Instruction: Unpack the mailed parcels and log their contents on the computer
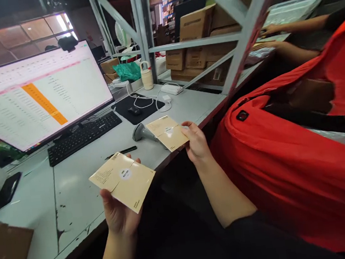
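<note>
My left hand (121,214) grips a flat, cream-coloured paper packet (135,183) with a round white sticker in its middle and small print on it. The thumb lies at its near left edge, and fingertips show behind the far edge. In my right hand (196,142) is a similar cream packet (176,136), pinched by its right side, also with a pale round sticker. A grey barcode scanner (141,132) lies on the desk, partly hidden behind the right packet. Just beyond the left packet lies a black pen (131,148).
A monitor (80,82) with a spreadsheet stands behind a black keyboard (83,137). A mouse (134,110) rests on a black pad. Cardboard box (6,252) at near left; red cloth bag (273,168) at right. Beyond the metal frame (194,43), another person's arms (294,47) appear.
</note>
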### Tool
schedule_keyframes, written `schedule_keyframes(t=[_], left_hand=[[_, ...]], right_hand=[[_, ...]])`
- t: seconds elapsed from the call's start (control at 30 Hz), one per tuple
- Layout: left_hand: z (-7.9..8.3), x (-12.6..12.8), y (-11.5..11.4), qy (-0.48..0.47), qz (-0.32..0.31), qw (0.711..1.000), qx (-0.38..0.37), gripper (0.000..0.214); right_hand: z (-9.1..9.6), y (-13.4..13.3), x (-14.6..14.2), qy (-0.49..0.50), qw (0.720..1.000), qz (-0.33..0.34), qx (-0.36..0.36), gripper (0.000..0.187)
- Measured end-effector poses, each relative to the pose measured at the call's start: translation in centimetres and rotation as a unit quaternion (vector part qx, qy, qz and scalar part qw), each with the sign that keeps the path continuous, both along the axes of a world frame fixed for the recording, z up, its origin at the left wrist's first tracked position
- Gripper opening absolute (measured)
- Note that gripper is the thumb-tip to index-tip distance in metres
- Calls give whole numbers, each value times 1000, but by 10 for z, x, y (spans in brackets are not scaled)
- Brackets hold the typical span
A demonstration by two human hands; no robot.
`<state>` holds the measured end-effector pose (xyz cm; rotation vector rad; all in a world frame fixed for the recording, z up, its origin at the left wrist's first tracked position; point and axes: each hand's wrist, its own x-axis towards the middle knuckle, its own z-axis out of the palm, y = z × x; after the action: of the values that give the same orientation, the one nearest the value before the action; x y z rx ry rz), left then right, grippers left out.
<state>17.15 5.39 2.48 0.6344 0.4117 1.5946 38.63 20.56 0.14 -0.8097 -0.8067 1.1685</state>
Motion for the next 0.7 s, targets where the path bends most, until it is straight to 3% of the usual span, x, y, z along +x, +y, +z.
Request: schedule_keyframes(t=[0.2, 0.43, 0.7], left_hand=[[7, 3, -1, 35, 41, 997, -49, 81], [7, 0, 0, 5, 32, 998, -59, 75], [8, 0, 0, -9, 38, 995, -87, 72]], right_hand=[[-10, 8, 4, -38, 999, 9, 6, 39], [-19, 13, 3, -61, 998, 8, 16, 32], [-9, 1, 2, -100, 993, 42, 36, 28]])
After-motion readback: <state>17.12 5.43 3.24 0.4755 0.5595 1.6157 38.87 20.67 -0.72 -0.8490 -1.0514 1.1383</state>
